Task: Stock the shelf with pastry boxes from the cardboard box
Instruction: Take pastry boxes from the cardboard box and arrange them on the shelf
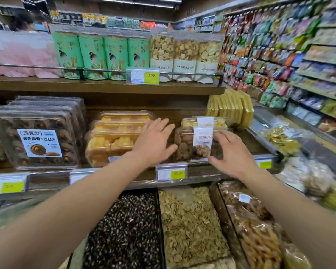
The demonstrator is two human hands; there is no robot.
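On the middle shelf (202,169), just in front of us, stands a clear pastry box (190,144) of brown pastries with a white label on its front; a second clear box (206,122) with paler pastries sits right behind it. Our left hand (153,141) reaches in at the box's left side, its fingers (159,125) straight and spread, holding nothing; whether the palm touches the box wall we cannot tell. Our right hand (232,152) is at the box's right front corner, fingers loosely spread and slightly bent, thumb near the lower edge of the box, not closed round it. To the left of our left hand we see a stack of clear boxes of yellow pastries (113,140), and further left a row of flat trays with a chocolate label (39,140). Yellow packets (231,107) stand upright at the shelf's right end. A price tag (172,172) hangs on the shelf edge below the box. On the upper shelf we see green tins (99,55) and clear jars of biscuits (184,55). Below the shelf lie bins of dark seeds (128,233) and pale seeds (190,226).
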